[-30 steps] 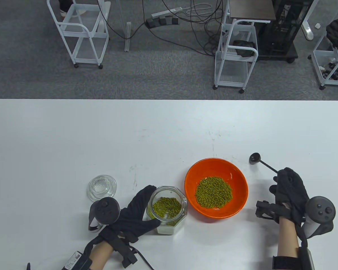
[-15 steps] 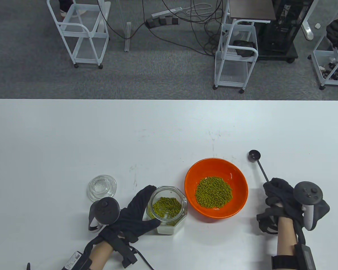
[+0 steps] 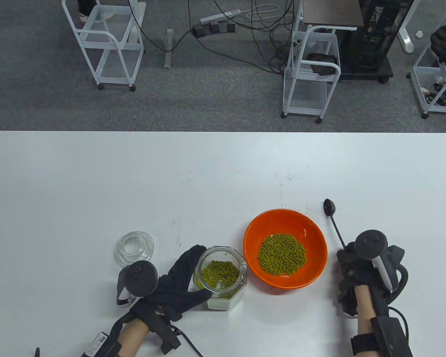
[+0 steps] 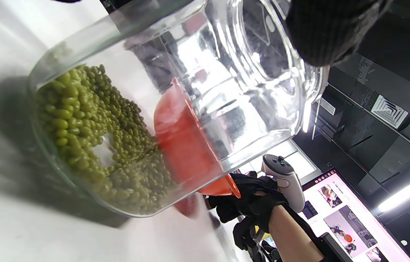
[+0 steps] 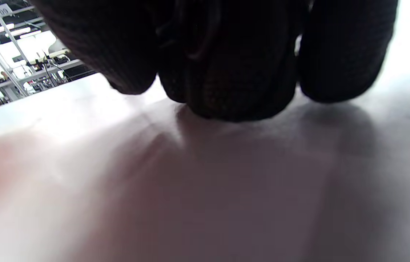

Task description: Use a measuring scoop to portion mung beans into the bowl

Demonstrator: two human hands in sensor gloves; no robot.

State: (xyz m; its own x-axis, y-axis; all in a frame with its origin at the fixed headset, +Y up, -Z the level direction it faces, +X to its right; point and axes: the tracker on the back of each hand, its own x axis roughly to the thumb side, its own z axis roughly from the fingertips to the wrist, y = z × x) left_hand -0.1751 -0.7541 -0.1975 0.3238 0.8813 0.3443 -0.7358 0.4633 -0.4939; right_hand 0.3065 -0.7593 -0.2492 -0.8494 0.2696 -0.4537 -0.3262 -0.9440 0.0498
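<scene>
An orange bowl (image 3: 312, 232) holding a heap of mung beans (image 3: 281, 254) sits near the table's front. To its left stands an open glass jar (image 3: 223, 276) with mung beans at its bottom (image 4: 92, 127). My left hand (image 3: 178, 284) grips the jar's left side, fingers curled round the glass. My right hand (image 3: 356, 266) sits right of the bowl and holds the handle of a black measuring scoop (image 3: 332, 219). The scoop's cup points away from me, past the bowl's far right rim. In the right wrist view only curled gloved fingers (image 5: 226, 54) over the table show.
The jar's glass lid (image 3: 134, 248) lies on the table left of my left hand. White wire carts (image 3: 107, 41) and cables stand on the floor beyond the table's far edge.
My right hand has rolled over and shifted left towards the bowl, swinging the scoop's cup leftward. The left hand and jar have stayed still.
</scene>
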